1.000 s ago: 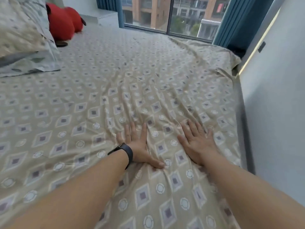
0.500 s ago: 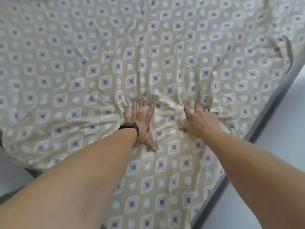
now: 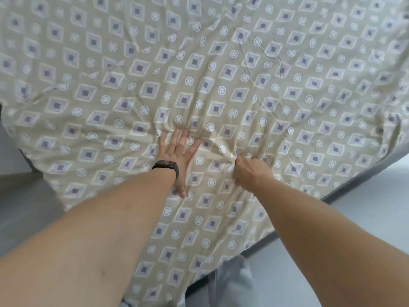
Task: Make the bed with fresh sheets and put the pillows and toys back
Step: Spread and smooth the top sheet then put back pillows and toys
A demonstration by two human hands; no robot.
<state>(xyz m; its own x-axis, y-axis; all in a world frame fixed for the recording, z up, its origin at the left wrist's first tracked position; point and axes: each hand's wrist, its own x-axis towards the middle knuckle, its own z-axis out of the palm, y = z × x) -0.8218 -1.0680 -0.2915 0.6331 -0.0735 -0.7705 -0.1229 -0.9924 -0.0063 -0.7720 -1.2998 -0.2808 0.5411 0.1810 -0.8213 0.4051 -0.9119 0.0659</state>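
Patterned bed sheet (image 3: 221,63), smoothing in progress.
Left hand (image 3: 177,156) pressed flat, fingers spread, anchoring cloth; right hand (image 3: 250,171) curled, pinching a fold, likely to pull wrinkles out.

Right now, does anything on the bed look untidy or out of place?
Yes. The patterned sheet is bunched into a raised fold between the flat left hand and the right hand, which pinches it. Fine creases also run across its upper right.
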